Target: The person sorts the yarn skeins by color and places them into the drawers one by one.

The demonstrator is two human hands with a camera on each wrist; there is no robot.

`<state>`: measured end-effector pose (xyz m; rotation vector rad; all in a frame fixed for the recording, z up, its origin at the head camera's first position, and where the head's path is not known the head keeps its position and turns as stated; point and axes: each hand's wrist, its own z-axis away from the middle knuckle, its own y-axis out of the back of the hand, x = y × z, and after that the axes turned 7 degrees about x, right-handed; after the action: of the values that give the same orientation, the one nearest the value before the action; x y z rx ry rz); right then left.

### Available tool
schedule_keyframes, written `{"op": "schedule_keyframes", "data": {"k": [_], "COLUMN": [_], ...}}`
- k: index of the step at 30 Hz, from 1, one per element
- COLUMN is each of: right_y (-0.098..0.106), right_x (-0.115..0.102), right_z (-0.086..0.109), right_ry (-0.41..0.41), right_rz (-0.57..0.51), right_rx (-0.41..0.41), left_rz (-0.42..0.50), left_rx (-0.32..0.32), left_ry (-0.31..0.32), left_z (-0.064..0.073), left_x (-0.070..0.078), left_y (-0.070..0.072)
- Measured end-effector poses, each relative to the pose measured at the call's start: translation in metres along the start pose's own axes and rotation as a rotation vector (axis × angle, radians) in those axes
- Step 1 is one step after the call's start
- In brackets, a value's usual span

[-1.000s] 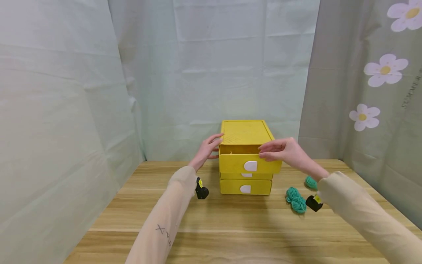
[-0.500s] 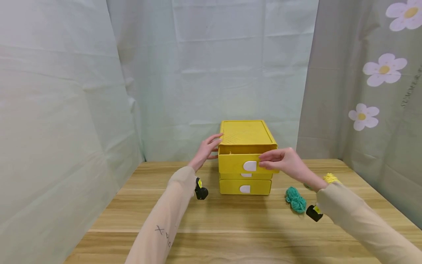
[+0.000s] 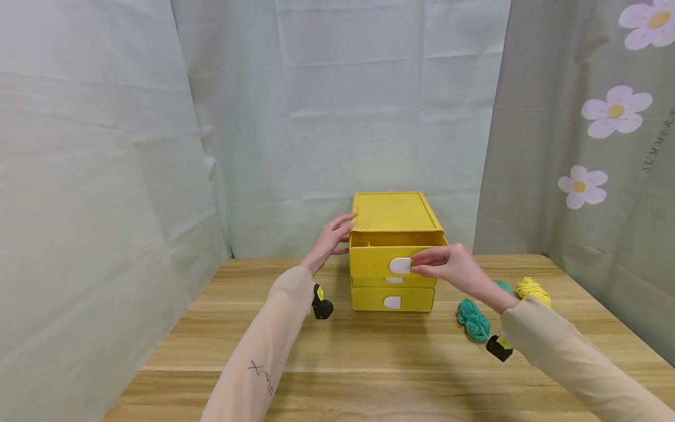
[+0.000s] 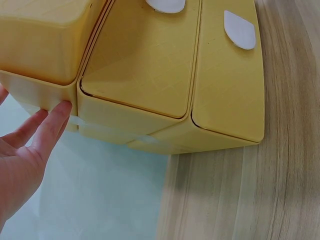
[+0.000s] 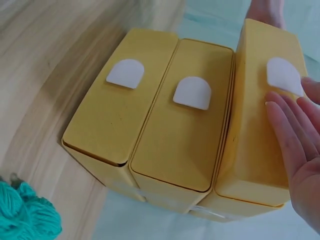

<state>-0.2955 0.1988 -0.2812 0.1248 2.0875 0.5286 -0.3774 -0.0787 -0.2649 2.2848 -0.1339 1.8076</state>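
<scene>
A yellow cabinet (image 3: 395, 211) with three stacked drawers stands on the table. Its top drawer (image 3: 369, 262) is partly pulled out, and a bit of something pale shows just behind its front. My left hand (image 3: 328, 240) rests against the cabinet's upper left side, and in the left wrist view its fingertips (image 4: 61, 107) touch that wall. At the top drawer's white handle (image 3: 399, 265), my right hand (image 3: 448, 265) has its fingers extended. The right wrist view shows fingertips (image 5: 274, 106) against the drawer front beside the handle and the thumb near the handle's far edge.
A teal yarn bundle (image 3: 473, 320) lies right of the cabinet. Behind the right forearm are another teal bundle (image 3: 503, 286) and a yellow yarn bundle (image 3: 532, 290). Hanging cloth (image 3: 369, 117) encloses the wooden table (image 3: 369, 363) at back and sides.
My right hand has moved left and slightly down, from the top drawer's right upper edge to its handle. The yellow yarn has come into sight from behind the right arm. The left hand stays put.
</scene>
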Motion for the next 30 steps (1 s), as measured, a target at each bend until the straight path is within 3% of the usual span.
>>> {"op": "schedule_keyframes", "data": {"k": [11, 18, 24, 30], "right_y": [-0.008, -0.013, -0.016, -0.018], "right_x": [-0.002, -0.005, -0.005, -0.002], "right_z": [0.001, 0.001, -0.001, -0.003], "right_ry": [-0.087, -0.095, -0.092, -0.077], "right_rz": [-0.058, -0.024, 0.029, 0.076], "right_rx": [0.085, 0.148, 0.184, 0.198], "left_rz": [-0.005, 0.021, -0.01, -0.009], "left_rx": [0.001, 0.043, 0.09, 0.069], "left_ry": [-0.004, -0.009, -0.024, 0.002], "left_z": [0.002, -0.011, -0.017, -0.01], "left_x": [0.003, -0.013, -0.022, -0.011], "left_y": [-0.003, -0.001, -0.003, -0.002]}}
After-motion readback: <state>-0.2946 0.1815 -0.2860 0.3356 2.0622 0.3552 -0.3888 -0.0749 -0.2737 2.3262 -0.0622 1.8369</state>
